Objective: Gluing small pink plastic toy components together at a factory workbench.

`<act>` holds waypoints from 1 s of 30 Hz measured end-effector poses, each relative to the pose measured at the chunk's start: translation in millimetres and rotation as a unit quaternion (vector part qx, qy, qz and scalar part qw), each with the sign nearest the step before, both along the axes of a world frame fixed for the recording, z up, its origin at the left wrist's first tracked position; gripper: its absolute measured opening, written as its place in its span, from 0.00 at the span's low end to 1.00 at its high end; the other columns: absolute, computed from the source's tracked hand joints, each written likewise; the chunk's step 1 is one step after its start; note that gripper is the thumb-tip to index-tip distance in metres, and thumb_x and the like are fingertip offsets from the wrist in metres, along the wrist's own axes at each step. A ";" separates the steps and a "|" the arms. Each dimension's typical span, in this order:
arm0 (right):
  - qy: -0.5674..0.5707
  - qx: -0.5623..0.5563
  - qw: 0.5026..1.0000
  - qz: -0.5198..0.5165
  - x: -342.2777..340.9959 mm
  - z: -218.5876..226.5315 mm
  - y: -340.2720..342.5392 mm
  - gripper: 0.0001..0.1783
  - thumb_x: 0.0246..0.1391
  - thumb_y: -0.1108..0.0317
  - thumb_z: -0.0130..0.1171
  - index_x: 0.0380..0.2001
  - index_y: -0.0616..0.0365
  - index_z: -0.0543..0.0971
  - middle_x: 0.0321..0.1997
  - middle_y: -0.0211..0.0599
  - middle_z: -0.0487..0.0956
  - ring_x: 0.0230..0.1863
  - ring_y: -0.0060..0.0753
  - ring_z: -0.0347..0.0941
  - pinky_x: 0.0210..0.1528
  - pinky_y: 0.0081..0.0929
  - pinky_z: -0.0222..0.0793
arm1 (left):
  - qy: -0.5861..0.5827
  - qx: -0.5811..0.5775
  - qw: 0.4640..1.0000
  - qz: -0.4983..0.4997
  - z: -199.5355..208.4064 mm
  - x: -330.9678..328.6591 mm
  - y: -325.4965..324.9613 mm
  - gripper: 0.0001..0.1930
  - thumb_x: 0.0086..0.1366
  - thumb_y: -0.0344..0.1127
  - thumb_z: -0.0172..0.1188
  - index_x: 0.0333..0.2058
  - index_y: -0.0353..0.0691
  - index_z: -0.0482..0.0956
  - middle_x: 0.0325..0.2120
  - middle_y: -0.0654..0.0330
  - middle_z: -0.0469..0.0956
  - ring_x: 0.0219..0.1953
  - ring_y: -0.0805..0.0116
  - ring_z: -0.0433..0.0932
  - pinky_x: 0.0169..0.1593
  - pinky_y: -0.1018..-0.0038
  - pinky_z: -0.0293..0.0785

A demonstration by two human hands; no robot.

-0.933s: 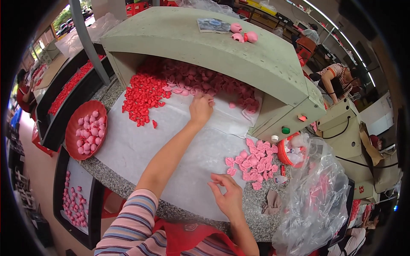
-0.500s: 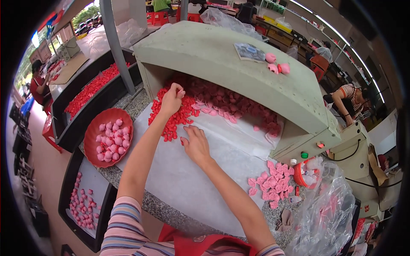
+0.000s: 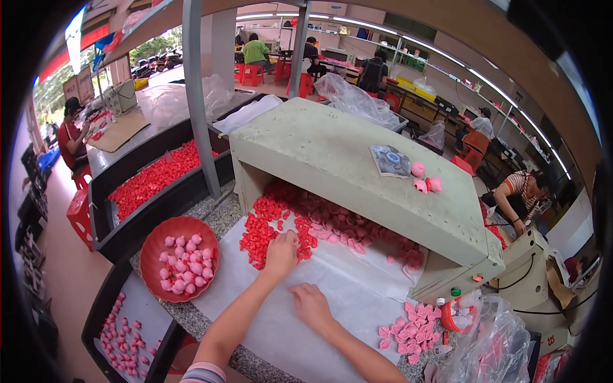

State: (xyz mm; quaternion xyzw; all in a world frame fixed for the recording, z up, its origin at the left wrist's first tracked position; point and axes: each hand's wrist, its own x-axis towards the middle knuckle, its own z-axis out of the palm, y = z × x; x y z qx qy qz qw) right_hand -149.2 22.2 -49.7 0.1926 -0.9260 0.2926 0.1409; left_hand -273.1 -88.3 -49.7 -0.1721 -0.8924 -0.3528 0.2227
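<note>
My left hand (image 3: 282, 254) is at the near edge of a heap of small red moulded pieces (image 3: 257, 237). Its fingers are bent together in a pinch, and whatever they hold is hidden. Just to the right and nearer me, my right hand (image 3: 311, 305) is over the white sheet (image 3: 255, 306), fingers curled inward with their tips together; I cannot make out anything in them. Flat pink pieces (image 3: 338, 233) lie beside the red heap, partly under the grey-green metal hood (image 3: 357, 172). To the left, a red scalloped bowl (image 3: 151, 255) holds round pink pieces with red parts.
A black tray of red pieces (image 3: 102, 239) stands behind the bowl; a lower black tray (image 3: 97, 357) holds pink pieces. Pink petal-like pieces (image 3: 408, 332), a red tub (image 3: 451, 318) and clear plastic (image 3: 488, 345) are at right. Other people sit farther off.
The view has tilted up, showing more of the room. My left hand has drawn back from under the hood to the near edge of the red heap. A red bit at my right fingertips no longer shows.
</note>
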 end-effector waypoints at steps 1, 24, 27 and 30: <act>-0.033 -0.032 0.999 -0.019 5.8 5.8 2.9 0.10 0.43 0.76 0.52 0.31 0.58 0.77 0.32 0.37 0.75 0.34 0.38 0.71 0.39 0.30 0.68 | -0.039 -0.015 0.999 -0.022 -1.5 8.2 -2.9 0.07 0.50 0.28 0.56 0.28 0.40 0.69 0.29 0.55 0.72 0.35 0.56 0.71 0.38 0.62 0.63; -0.059 -0.530 0.835 -0.133 162.5 97.8 108.7 0.15 0.41 0.80 0.59 0.36 0.63 0.76 0.40 0.43 0.76 0.40 0.33 0.73 0.39 0.25 0.70 | -0.498 0.577 0.562 -0.321 77.5 220.8 67.9 0.20 0.58 0.27 0.54 0.50 0.32 0.66 0.48 0.48 0.69 0.49 0.58 0.71 0.51 0.69 0.69; 0.033 -0.356 0.922 -0.150 168.5 105.4 105.6 0.16 0.36 0.77 0.64 0.34 0.63 0.77 0.37 0.41 0.77 0.40 0.35 0.72 0.41 0.27 0.68 | -0.481 0.561 0.588 -0.329 85.1 231.9 78.1 0.18 0.58 0.27 0.55 0.48 0.32 0.69 0.45 0.50 0.72 0.47 0.62 0.72 0.49 0.70 0.70; 0.086 -0.254 0.948 -0.174 173.6 110.2 104.0 0.19 0.32 0.75 0.68 0.34 0.62 0.77 0.36 0.40 0.77 0.40 0.36 0.71 0.42 0.29 0.66 | -0.473 0.552 0.601 -0.330 85.8 236.2 80.0 0.17 0.58 0.25 0.53 0.47 0.31 0.70 0.43 0.51 0.73 0.45 0.65 0.73 0.48 0.71 0.71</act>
